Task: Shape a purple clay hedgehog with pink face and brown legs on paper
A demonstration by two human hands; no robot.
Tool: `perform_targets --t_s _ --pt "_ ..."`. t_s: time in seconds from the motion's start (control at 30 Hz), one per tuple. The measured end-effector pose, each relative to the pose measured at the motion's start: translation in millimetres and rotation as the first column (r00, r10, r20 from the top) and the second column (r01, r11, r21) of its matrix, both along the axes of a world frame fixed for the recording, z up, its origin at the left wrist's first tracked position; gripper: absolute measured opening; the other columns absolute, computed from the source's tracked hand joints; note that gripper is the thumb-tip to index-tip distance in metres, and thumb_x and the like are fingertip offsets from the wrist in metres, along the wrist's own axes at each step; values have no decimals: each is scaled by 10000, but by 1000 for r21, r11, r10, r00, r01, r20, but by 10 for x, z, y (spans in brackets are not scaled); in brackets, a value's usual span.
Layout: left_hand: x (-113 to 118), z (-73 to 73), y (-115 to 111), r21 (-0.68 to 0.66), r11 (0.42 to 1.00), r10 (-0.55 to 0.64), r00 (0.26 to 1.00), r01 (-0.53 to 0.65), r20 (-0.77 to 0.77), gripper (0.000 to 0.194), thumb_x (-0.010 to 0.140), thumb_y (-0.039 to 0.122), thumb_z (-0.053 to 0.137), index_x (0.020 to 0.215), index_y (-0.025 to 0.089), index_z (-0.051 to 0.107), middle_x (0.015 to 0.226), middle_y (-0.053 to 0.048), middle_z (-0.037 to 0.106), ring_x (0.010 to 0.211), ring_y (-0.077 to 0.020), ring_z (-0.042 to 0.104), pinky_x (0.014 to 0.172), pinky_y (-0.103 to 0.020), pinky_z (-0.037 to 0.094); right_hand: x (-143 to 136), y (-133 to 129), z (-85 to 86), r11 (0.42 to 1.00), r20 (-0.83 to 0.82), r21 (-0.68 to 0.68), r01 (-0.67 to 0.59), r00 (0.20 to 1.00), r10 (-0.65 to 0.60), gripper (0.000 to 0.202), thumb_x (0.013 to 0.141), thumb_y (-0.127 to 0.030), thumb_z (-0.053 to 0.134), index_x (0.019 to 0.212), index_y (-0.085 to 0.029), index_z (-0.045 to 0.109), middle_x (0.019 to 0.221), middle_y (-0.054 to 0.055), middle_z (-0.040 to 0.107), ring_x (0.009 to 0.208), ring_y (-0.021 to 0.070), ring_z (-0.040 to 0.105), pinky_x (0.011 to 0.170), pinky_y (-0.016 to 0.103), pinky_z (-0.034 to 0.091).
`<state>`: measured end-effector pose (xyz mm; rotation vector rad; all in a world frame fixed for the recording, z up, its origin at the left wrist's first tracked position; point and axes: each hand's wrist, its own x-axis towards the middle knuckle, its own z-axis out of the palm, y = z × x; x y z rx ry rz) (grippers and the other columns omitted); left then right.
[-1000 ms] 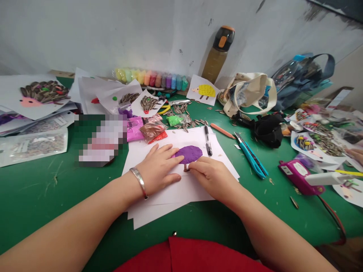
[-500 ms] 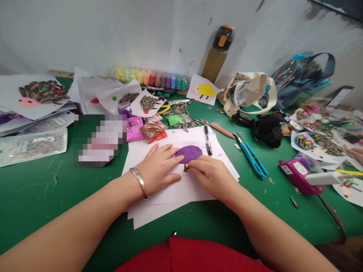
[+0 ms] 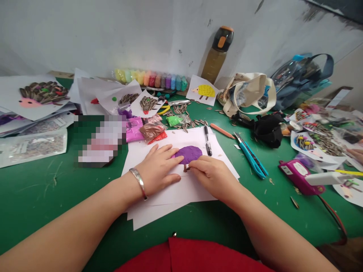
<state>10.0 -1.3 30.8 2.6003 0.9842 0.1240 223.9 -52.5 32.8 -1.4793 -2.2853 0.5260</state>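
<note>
On a stack of white paper [image 3: 167, 200] lies a flat purple clay shape [image 3: 189, 154], its left end covered by my fingers. A thin brown clay strip [image 3: 185, 168] points down from its lower edge. My left hand [image 3: 159, 166] rests flat on the paper with spread fingers, the fingertips touching the purple clay. Thumb and fingers of my right hand [image 3: 210, 173] are pinched together just right of the strip, on a small brown clay piece mostly hidden by the fingertips. A black pen [image 3: 208, 141] lies on the paper above my right hand.
Bags of colored clay [image 3: 153, 130] and loose sunflower seeds [image 3: 181, 109] lie beyond the paper. To the right are an orange stick [image 3: 222, 131], a blue utility knife [image 3: 251, 156] and a magenta glue gun [image 3: 300, 177]. A bottle [image 3: 217, 54] stands by the wall. Another person's hand [image 3: 356, 154] shows far right.
My right fingertips have shifted very slightly beside the brown strip, which shows more clearly now. My left hand stays in place on the paper.
</note>
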Motion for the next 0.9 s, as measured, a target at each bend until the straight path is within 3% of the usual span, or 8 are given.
perform_targets --t_s 0.2,0.9 --pt "-2 5 1 -9 1000 -2 1000 2 -20 488 872 400 601 1322 218 559 1444 -157 489 1358 -389 378 1086 -691 245 -30 -24 -25 999 2 -6 -50 999 50 243 960 -188 482 994 -201 723 892 58 672 798 159 625 732 258 469" --pt "12 34 -1 -11 1000 -3 998 2 -66 494 877 384 601 1335 207 551 1458 -146 476 1374 -373 356 1099 -663 245 -10 -13 4 999 28 -32 -29 999 30 238 968 -194 480 937 -171 715 867 56 651 798 160 609 716 261 433"
